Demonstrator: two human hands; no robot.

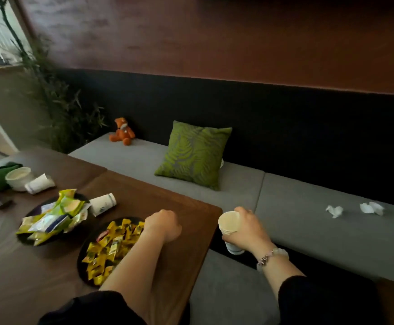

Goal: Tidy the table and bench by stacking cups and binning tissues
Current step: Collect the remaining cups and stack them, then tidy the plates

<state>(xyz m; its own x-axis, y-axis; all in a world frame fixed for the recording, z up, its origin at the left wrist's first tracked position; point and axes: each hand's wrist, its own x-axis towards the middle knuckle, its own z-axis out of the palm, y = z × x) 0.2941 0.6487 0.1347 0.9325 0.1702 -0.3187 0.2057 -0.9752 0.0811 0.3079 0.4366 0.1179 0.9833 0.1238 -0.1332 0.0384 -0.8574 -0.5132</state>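
Gripping stacked cups [229, 228], cream inside, w/ right hand [250, 228]; left hand [163, 225] fisted, empty on table [179, 207].

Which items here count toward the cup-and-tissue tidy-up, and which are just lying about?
Job items: cup stack in right hand; tipped cups; upright cup; tissues.
Lying about: snack plates; green cushion; toy fox; plant.

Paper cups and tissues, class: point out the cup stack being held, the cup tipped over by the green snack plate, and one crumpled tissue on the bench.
Cup stack [228, 225]: head view, on the inside of the top cup's open mouth.
Tipped cup [102, 204]: head view, on its side wall.
Crumpled tissue [334, 211]: head view, on the middle of the left wad.
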